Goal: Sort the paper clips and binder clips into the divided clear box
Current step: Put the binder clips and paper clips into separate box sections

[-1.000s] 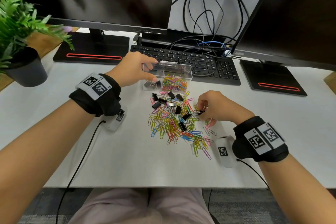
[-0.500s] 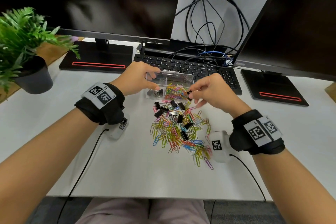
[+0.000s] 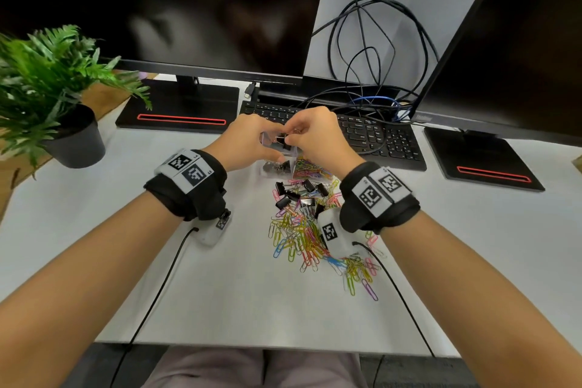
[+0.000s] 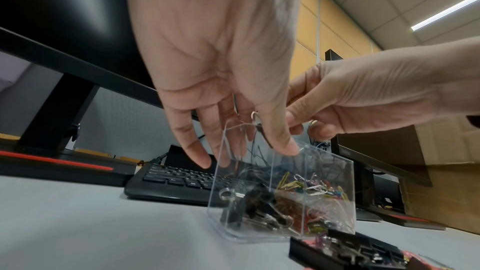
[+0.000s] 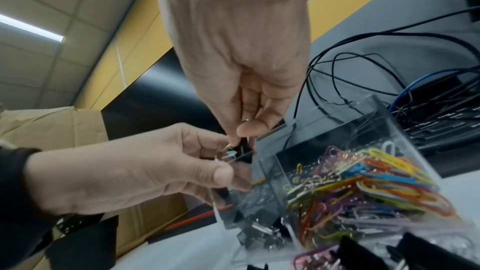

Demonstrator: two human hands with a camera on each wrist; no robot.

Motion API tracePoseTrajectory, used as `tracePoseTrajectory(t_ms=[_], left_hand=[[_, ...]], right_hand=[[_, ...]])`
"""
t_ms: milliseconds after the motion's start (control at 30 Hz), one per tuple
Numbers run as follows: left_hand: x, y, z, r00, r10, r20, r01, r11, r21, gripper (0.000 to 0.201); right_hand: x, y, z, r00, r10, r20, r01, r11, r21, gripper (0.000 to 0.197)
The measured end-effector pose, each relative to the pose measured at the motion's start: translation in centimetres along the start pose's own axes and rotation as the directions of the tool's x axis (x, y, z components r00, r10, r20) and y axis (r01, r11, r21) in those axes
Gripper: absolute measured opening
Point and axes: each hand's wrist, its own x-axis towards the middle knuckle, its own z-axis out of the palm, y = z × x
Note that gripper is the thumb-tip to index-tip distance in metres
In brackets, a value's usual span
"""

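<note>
The divided clear box [image 3: 293,158] [image 4: 332,171] [image 5: 350,122] stands in front of the keyboard. Black binder clips [image 3: 277,166] [image 4: 249,202] fill its left compartment and coloured paper clips [image 3: 311,167] [image 5: 363,176] its right one. My left hand [image 3: 274,148] [image 4: 244,151] [image 5: 223,163] grips the box's left end, thumb on the near wall. My right hand [image 3: 291,135] [image 5: 242,130] pinches a black binder clip [image 3: 285,141] [image 5: 245,149] over the left compartment, close to the left fingertips. A mixed pile of paper clips [image 3: 302,230] and loose binder clips [image 3: 299,195] lies nearer me.
A black keyboard [image 3: 362,132] sits right behind the box, with tangled cables [image 3: 371,72] above it. Two monitors on black stands [image 3: 179,107] [image 3: 482,157] flank the desk. A potted plant [image 3: 63,88] stands at far left. Thin wrist-camera cables [image 3: 163,277] trail toward me.
My right hand took a binder clip from the pile and carried it up and left to the box's left compartment. The left hand stayed on the box.
</note>
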Motion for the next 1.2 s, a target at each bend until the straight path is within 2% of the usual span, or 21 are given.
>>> tracePoseTrajectory(t_ms=[167,400,533,633,733,800,867,967,1067,1133,1200], left_hand=[[0.1,-0.3,0.1,1.0,0.013,0.004,-0.013,1.0,-0.007,0.056],[0.3,-0.5,0.1,1.0,-0.022,0.015,0.022,1.0,0.009,0.063],[0.4,-0.5,0.2,0.999,-0.029,0.023,0.029,1.0,-0.002,0.063],[0.4,-0.4,0.2,0.999,-0.027,0.024,0.027,1.0,-0.003,0.063],[0.4,-0.4,0.2,1.0,-0.026,0.016,0.026,1.0,0.004,0.063],[0.5,-0.5,0.2,1.0,-0.024,0.013,0.024,0.999,0.021,0.062],[0.5,-0.6,0.2,1.0,-0.026,0.011,0.025,0.999,0.029,0.061],[0.5,-0.6,0.2,1.0,-0.028,0.007,0.028,0.999,0.035,0.057],[0.5,-0.6,0.3,1.0,-0.026,0.003,0.025,0.999,0.042,0.058],[0.5,-0.5,0.3,1.0,-0.028,0.004,0.028,0.999,0.043,0.06],[0.5,-0.5,0.2,0.999,-0.032,0.005,0.031,0.999,0.038,0.061]], right_hand=[[-0.5,0.1,0.1,0.999,0.003,0.037,-0.005,0.999,0.047,0.019],[-1.9,1.3,-2.8,0.997,0.061,-0.051,-0.057,0.996,0.073,0.016],[-4.0,3.0,-5.2,0.977,0.187,0.103,-0.189,0.982,0.008,0.025],[-5.8,4.4,-6.5,0.919,0.32,0.231,-0.288,0.944,-0.164,0.029],[-7.6,5.9,-7.1,0.803,0.5,0.323,-0.373,0.846,-0.382,0.044],[-8.5,6.4,-7.2,0.714,0.597,0.365,-0.421,0.783,-0.458,0.057],[-9.0,6.6,-6.8,0.672,0.627,0.393,-0.438,0.765,-0.472,0.064],[-9.4,6.4,-6.0,0.711,0.552,0.436,-0.39,0.825,-0.409,0.06],[-9.8,6.0,-5.2,0.752,0.446,0.486,-0.258,0.877,-0.405,0.055],[-10.0,5.8,-5.0,0.76,0.411,0.504,-0.207,0.888,-0.411,0.059],[-10.1,5.5,-5.2,0.75,0.415,0.516,-0.197,0.884,-0.425,0.071]])
